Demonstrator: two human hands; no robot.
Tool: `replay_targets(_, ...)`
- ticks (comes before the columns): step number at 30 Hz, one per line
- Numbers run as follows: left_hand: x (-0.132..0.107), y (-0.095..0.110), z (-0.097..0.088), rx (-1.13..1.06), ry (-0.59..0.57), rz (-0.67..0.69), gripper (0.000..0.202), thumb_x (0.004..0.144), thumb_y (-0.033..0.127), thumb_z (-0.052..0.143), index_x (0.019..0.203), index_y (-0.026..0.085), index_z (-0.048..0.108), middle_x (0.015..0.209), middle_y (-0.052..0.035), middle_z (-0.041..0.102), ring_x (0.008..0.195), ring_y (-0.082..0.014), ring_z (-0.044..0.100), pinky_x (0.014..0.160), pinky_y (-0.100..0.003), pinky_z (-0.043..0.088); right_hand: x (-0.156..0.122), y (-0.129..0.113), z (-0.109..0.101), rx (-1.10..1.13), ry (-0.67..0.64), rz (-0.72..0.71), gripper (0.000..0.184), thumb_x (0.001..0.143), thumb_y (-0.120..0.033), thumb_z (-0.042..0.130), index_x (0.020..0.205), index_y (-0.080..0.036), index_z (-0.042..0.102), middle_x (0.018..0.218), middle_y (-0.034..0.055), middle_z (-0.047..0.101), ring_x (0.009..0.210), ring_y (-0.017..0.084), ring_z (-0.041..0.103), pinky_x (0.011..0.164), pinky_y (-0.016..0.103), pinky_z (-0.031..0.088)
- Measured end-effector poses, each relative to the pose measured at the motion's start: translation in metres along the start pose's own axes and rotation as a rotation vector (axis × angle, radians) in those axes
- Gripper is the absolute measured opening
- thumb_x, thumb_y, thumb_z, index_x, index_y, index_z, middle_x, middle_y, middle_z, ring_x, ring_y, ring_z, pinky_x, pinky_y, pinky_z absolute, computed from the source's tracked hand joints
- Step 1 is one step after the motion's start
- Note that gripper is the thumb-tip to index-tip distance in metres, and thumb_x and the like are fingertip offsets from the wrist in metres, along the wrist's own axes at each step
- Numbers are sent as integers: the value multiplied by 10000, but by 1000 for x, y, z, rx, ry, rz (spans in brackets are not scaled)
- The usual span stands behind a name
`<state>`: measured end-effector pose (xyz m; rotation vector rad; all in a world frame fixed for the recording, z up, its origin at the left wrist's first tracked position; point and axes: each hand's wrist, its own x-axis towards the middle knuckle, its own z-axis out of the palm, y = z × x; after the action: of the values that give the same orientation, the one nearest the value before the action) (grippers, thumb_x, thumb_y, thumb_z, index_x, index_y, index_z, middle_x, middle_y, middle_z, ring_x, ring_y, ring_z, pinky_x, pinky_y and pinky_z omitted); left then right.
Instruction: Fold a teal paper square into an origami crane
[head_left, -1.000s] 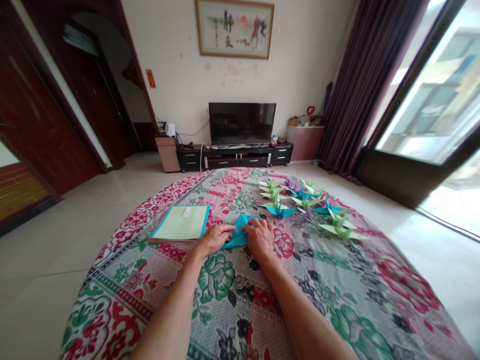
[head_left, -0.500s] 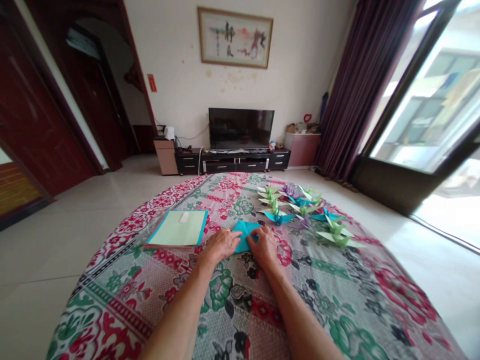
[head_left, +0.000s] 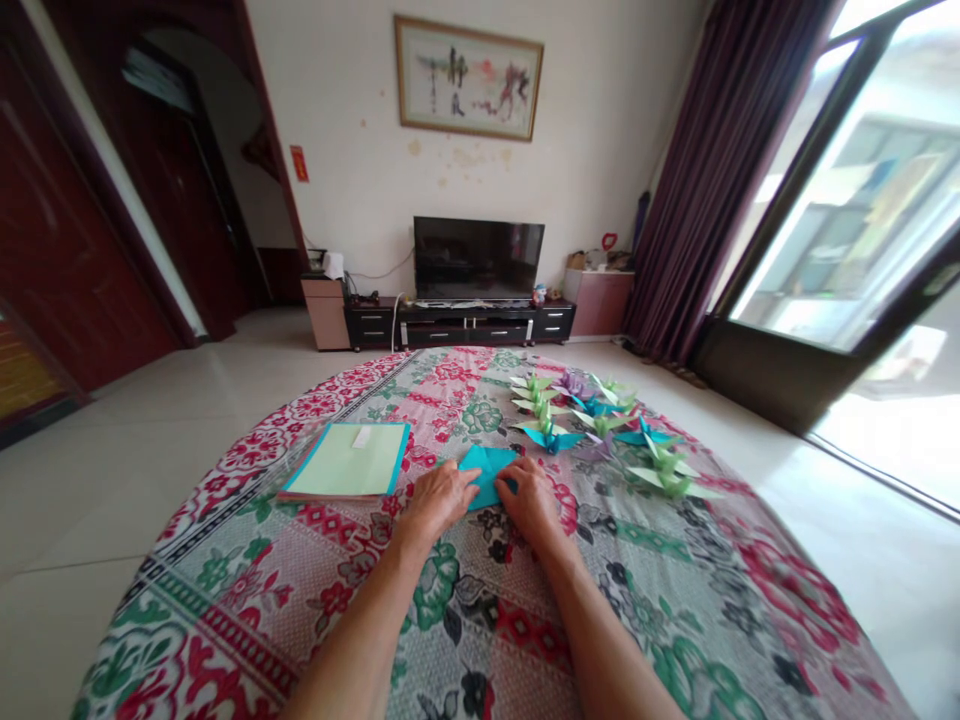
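A folded sheet of blue origami paper (head_left: 486, 468) lies on the patterned tablecloth between my two hands. My left hand (head_left: 438, 497) holds the paper's left side, its fingertips and thumb pressed onto it. At the right edge, my right hand (head_left: 532, 494) grips the paper with curled fingers, the thumb on top and the index finger bent. My fingers hide parts of both side edges. To the left sits a stack of square paper (head_left: 352, 460), with a light green sheet over a blue one and a small white piece (head_left: 361, 437) on top.
Several folded paper cranes, among them a blue crane (head_left: 553, 438), a green crane (head_left: 670, 480) and a purple crane (head_left: 598, 447), stand at the table's back right. The floral tablecloth (head_left: 480, 640) covers the round table. Beyond it are a television (head_left: 478, 258) and a low cabinet (head_left: 469, 327).
The whole view has shifted slightly, so things sit a little further left. Both hands stay on the blue paper, and the right fingers have moved very little along its edge.
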<state>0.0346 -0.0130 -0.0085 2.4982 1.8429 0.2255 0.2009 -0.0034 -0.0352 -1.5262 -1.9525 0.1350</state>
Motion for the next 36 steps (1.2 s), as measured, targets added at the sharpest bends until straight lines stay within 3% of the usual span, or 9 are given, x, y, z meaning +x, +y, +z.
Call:
replay_targets(7, -2, 2, -6, -9, -21, 5, 307, 871, 393, 393, 1089, 315, 594, 929, -69, 592, 826, -196, 605, 698, -274, 455, -1, -13, -5, -138, 4, -48, 238, 801, -178, 519, 979, -259, 653, 1047, 41, 592, 960, 200, 488, 835, 300, 331)
replay_targets(12, -2, 2, -9, -11, -39, 0, 349, 873, 371, 391, 1190, 325, 529, 925, -68, 596, 827, -208, 612, 696, -283, 457, 1, -28, -1, -216, -68, -83, 231, 833, -188, 477, 936, -278, 663, 1011, 34, 608, 901, 204, 488, 788, 318, 324)
replay_targets(18, -2, 2, -9, -17, -37, 3, 386, 868, 378, 391, 1233, 318, 503, 928, -77, 599, 839, -219, 611, 695, -290, 461, 2, -25, 7, -101, -95, -33, 275, 808, -89, 428, 893, -215, 657, 932, 42, 613, 870, 156, 534, 750, 232, 368)
replay_targets(23, -1, 1, -7, -18, -27, 9, 359, 867, 381, 391, 1182, 321, 551, 915, -74, 599, 839, -211, 608, 688, -279, 462, -1, -21, 7, -58, -113, -31, 263, 812, -101, 414, 864, -193, 654, 894, 53, 608, 849, 147, 555, 768, 215, 391)
replay_targets(28, 0, 1, -4, -20, -33, -4, 324, 865, 383, 394, 1107, 304, 594, 920, -70, 595, 843, -207, 606, 698, -281, 461, -2, -23, 9, -7, -36, -98, 350, 811, -77, 378, 1077, -179, 582, 1097, 70, 578, 984, 160, 531, 857, 227, 378)
replay_targets(30, 0, 1, -2, -25, -32, -10, 323, 865, 385, 391, 1096, 300, 601, 918, -71, 597, 836, -207, 609, 694, -280, 460, -2, -23, 9, -25, -48, -89, 404, 807, -65, 362, 1153, -181, 536, 1082, 68, 595, 979, 174, 532, 855, 248, 379)
replay_targets(36, 3, -8, -3, -166, -25, -11, 337, 852, 364, 402, 1074, 257, 632, 932, -89, 636, 873, -213, 610, 760, -292, 453, -1, -25, 9, -48, -85, -45, 361, 790, -59, 376, 1061, -199, 569, 985, 50, 632, 910, 174, 547, 827, 258, 369)
